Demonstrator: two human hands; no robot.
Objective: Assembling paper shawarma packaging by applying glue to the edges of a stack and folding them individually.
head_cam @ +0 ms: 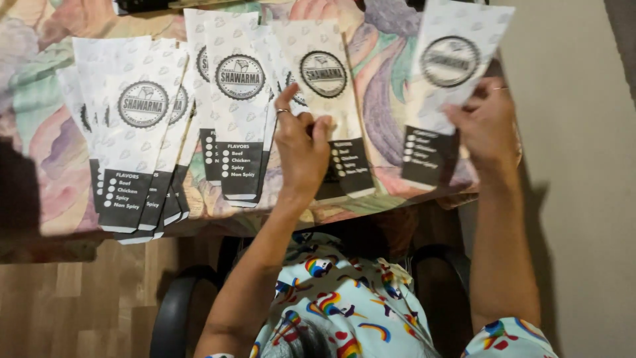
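Right hand (487,126) is shut tight on a paper bag (457,59). It pinches the bag near the dark bottom part and holds it up off the flowery table (40,86), far to the right of the middle pile (238,113). Left hand (301,142) has a ring on it. Its fingers are bent and pressed together on the single bag (328,93) that lies flat just to the right of the middle pile. I think it is pinching that bag, but I cannot see under the fingers.

All the bags are white and tan with a round black stamp and a black box at the bottom. A bigger fanned pile (142,132) lies to the left of the middle pile.

It looks like the sorting step: one bag is up in the air and one is being set down or picked up. A good next move needs the lifted bag kept flat, lined up with the others, and the left hand holding its bag so it does not slide.
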